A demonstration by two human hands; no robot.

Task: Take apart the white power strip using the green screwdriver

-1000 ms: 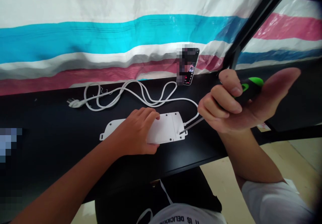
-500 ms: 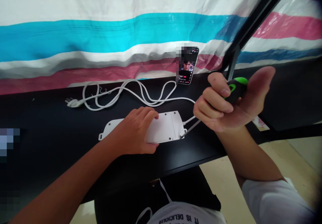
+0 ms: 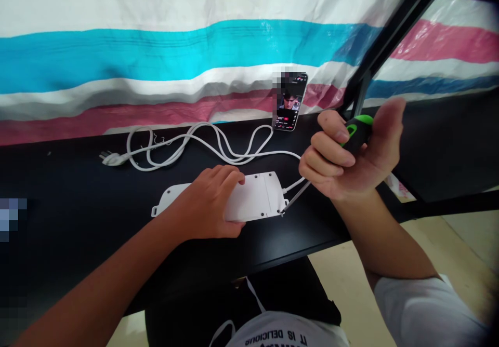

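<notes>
A white power strip [image 3: 253,196] lies on the black table with its screw-studded underside up. My left hand [image 3: 212,201] grips it around the middle, thumb along the near edge and fingers over the far one. In my right hand [image 3: 346,160] is a screwdriver [image 3: 358,131] with a black and green handle, the fingers wrapped around it. Its metal shaft slants down to the left, and the tip is at the strip's near right corner, beside a screw hole. Whether the tip sits in a screw is too small to tell.
The strip's white cord [image 3: 230,157] loops across the table behind it, ending in a plug [image 3: 113,158] at the left. A phone [image 3: 290,103] with a lit screen leans against the striped plastic sheet [image 3: 175,56]. A dark metal frame [image 3: 393,40] rises at the right.
My right hand has shifted slightly left and turned with the screwdriver handle. The screwdriver tip stays near the same corner. My left hand and the power strip have hardly moved.
</notes>
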